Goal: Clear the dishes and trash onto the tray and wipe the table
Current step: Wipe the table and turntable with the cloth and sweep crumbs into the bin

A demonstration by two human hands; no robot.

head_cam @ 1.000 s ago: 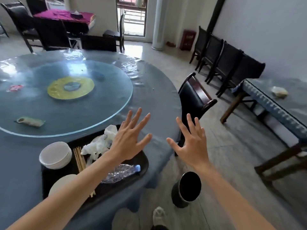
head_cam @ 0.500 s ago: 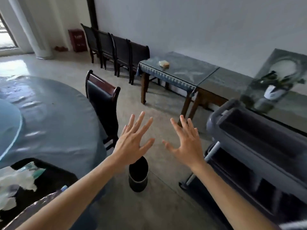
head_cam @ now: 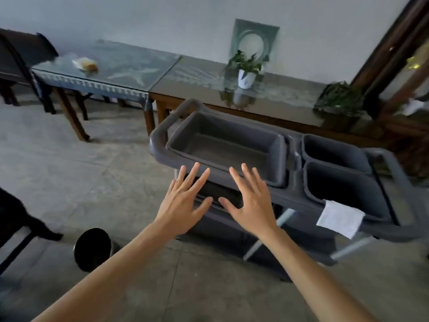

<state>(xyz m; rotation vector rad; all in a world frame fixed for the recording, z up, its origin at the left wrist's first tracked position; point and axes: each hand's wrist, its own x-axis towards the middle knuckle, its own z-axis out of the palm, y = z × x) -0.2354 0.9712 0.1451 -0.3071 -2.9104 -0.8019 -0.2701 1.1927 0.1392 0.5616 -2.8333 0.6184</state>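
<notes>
Two bare hands, the left hand point(head_cam: 183, 201) and the right hand point(head_cam: 251, 203), hover flat with fingers spread, holding nothing. A small white cloth point(head_cam: 340, 218) hangs on the grey plastic cart point(head_cam: 299, 198). It looks soft and light; pinch its top edge.

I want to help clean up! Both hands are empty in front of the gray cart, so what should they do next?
Probably reach the right hand over to the white cloth hanging on the cart's near rim and pick it up. Both it and the left hand are open and hold nothing, and wiping the table needs a cloth.
</notes>
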